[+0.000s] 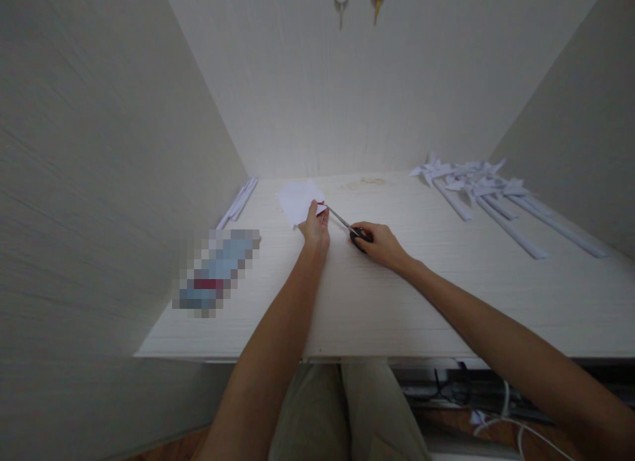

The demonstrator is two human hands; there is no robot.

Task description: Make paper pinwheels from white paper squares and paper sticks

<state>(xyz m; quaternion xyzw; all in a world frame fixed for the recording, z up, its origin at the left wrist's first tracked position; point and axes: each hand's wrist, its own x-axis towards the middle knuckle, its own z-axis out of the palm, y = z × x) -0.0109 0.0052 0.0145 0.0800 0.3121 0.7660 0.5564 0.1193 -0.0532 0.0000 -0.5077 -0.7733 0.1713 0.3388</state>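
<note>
1. Black-handled metal scissors (361,239) sit in the right hand (383,245) above the table (397,315); their handle looks dark, smooth and rounded, and their blades are slender, straight and grey.
2. Thin white paper sheet (296,202), flat, smooth and angular in outline, lies at the left hand (316,231), toward the back of the table; part of it near the fingertips stands up as a small pale flap.
3. A small red piece (320,203) shows at the left fingertips; its shape is too small to make out.
4. The table is white, with fine streaked grain running from side to side, and meets a pale, similarly streaked back wall (317,104).
5. The left hand's fingers are closed in a pinch on the paper's near right edge, thumb uppermost.
6. The right hand's fingers are curled around the handle of the scissors; whether the blades are parted cannot be told.
7. The scissors' long axis runs diagonally, from the handle at near right to the tips at far left, pointing at the left fingertips and the paper's edge.
8. Pointed, folded white paper pinwheels on rolled sticks (476,183) lie well apart, on the right.
</note>
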